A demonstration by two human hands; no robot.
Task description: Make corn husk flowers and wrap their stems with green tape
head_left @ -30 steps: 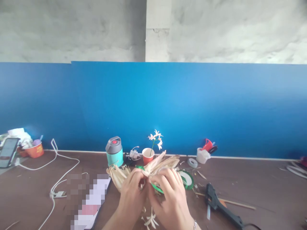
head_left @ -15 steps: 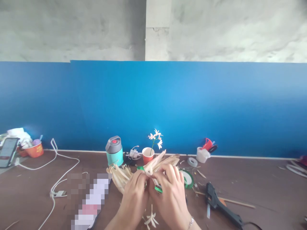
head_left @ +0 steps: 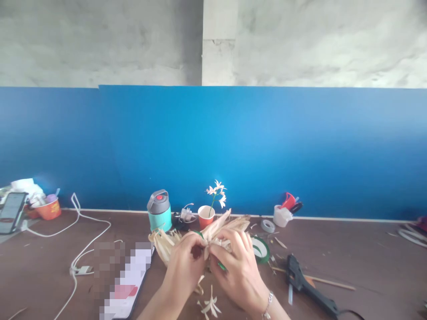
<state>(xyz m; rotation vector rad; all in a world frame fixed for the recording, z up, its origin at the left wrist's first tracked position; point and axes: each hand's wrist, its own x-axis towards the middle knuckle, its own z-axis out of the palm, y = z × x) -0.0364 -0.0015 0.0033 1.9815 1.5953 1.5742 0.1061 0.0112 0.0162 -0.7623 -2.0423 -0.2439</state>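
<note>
My left hand (head_left: 183,269) and my right hand (head_left: 237,269) meet over a heap of dried corn husks (head_left: 167,246) on the brown table. Both hands have their fingers pinched together on a small pale husk piece (head_left: 207,250) between them. A bit of green tape (head_left: 221,266) shows under my right fingers. A roll of green tape (head_left: 260,249) lies just right of my right hand. Small husk flowers (head_left: 210,306) lie on the table below my hands.
A teal flask (head_left: 159,211), a red paper cup holding a husk flower (head_left: 206,216), a white tape roll (head_left: 267,226) and a white cup with tools (head_left: 282,215) stand by the blue wall. A black glue gun (head_left: 308,286) lies right. White cables (head_left: 78,253), a phone (head_left: 10,212) and an orange bowl (head_left: 48,209) sit left.
Both hands stay together on the husk piece; the fingers have shifted slightly, and my right wrist with its bracelet has come a little more into view.
</note>
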